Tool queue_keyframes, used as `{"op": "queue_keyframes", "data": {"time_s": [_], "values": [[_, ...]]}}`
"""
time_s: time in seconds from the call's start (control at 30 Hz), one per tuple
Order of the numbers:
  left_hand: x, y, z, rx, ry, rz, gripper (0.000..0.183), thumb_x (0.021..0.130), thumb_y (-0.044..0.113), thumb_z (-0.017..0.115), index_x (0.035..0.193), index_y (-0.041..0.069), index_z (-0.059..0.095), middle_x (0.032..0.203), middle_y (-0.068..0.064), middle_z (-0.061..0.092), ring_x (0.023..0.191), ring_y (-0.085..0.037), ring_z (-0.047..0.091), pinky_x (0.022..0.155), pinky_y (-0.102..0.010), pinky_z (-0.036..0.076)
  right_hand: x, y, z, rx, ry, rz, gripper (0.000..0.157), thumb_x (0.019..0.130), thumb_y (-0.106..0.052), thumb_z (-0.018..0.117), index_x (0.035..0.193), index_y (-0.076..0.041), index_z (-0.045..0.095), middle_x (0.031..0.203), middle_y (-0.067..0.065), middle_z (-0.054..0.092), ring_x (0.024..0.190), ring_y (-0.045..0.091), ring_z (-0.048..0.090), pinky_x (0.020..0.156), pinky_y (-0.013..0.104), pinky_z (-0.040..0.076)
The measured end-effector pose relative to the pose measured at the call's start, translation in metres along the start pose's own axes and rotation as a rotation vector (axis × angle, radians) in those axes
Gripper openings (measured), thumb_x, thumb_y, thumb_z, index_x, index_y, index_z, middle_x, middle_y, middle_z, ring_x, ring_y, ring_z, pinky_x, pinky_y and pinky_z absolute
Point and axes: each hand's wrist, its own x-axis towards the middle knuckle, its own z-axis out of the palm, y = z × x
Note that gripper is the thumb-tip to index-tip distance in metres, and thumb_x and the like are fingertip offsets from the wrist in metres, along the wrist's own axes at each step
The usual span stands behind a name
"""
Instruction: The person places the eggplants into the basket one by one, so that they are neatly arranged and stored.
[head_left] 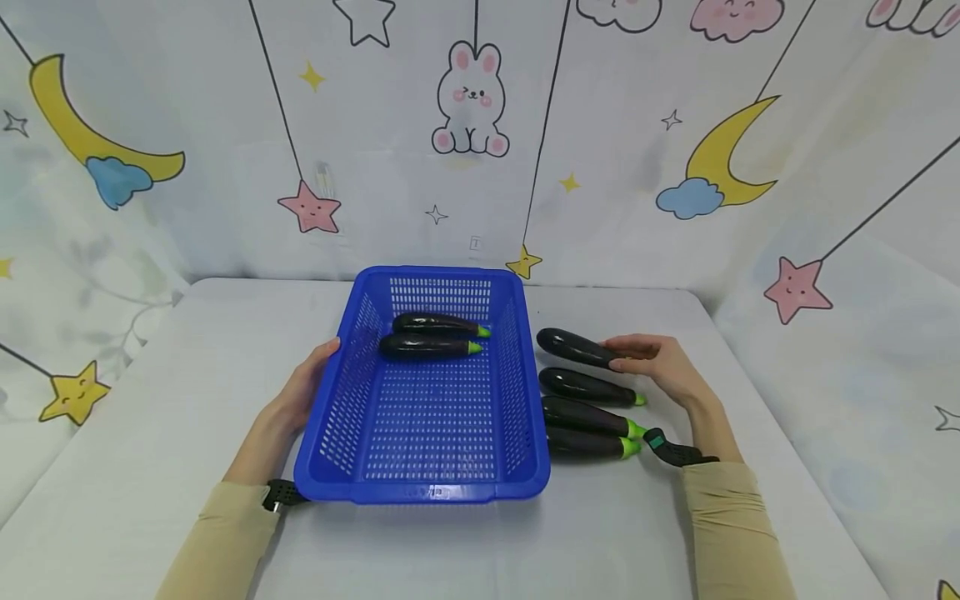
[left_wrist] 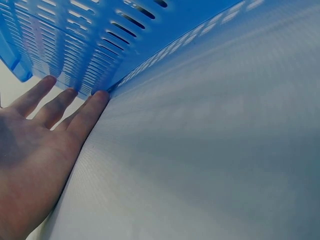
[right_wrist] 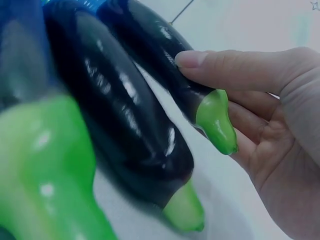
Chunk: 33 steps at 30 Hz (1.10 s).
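Note:
A blue plastic basket (head_left: 435,492) with perforated walls holds two dark eggplants, a rear eggplant (head_left: 435,323) and a front eggplant (head_left: 426,347). Against its left side rests my left hand (head_left: 300,387); in the left wrist view its straight fingers (left_wrist: 56,107) touch the slotted wall. To the right of the basket, my right hand (head_left: 663,362) pinches the farthest loose eggplant (head_left: 573,347) near its stem end. The right wrist view shows the thumb (right_wrist: 225,67) lying on top of it and other fingers beneath, beside the green cap (right_wrist: 216,120).
Three more eggplants lie in a row nearer me: one eggplant (head_left: 587,387), then another (head_left: 588,415), then the closest (head_left: 585,444), partly covered by the basket rim. All sit on a white table (head_left: 150,467). A patterned curtain (head_left: 600,108) hangs behind and beside it.

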Motion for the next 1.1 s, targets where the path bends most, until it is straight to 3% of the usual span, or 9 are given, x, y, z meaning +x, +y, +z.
{"op": "queue_keyframes", "data": {"time_s": [0.23,0.6,1.1], "values": [[0.000,-0.001,0.001,-0.004,0.015,-0.005,0.082,0.102,0.055,0.029,0.158,0.002,0.000,0.124,-0.009,0.055,0.102,-0.017,0.065,0.081,-0.035,0.058,0.000,-0.009,-0.002,0.008,0.016,-0.007,0.046,0.087,-0.026,0.080,0.128,-0.011,0.067,0.125,0.001,0.070,0.106,0.012,0.069,0.089,0.022,0.053],[0.000,0.000,0.000,0.001,0.001,0.001,0.083,0.102,0.055,0.029,0.157,-0.001,0.001,0.121,-0.008,0.058,0.099,-0.017,0.066,0.079,-0.034,0.059,-0.005,-0.027,-0.007,0.054,0.063,-0.094,0.040,0.088,-0.017,0.078,0.126,-0.008,0.068,0.121,-0.004,0.071,0.108,0.009,0.068,0.089,0.021,0.053],[0.000,0.000,0.000,0.010,-0.005,0.006,0.083,0.102,0.055,0.028,0.157,0.000,0.000,0.124,-0.009,0.055,0.102,-0.018,0.065,0.082,-0.035,0.058,-0.006,-0.048,-0.003,0.019,0.022,-0.149,0.037,0.089,-0.017,0.078,0.124,-0.010,0.069,0.123,-0.002,0.070,0.112,0.012,0.067,0.090,0.022,0.053]]}}
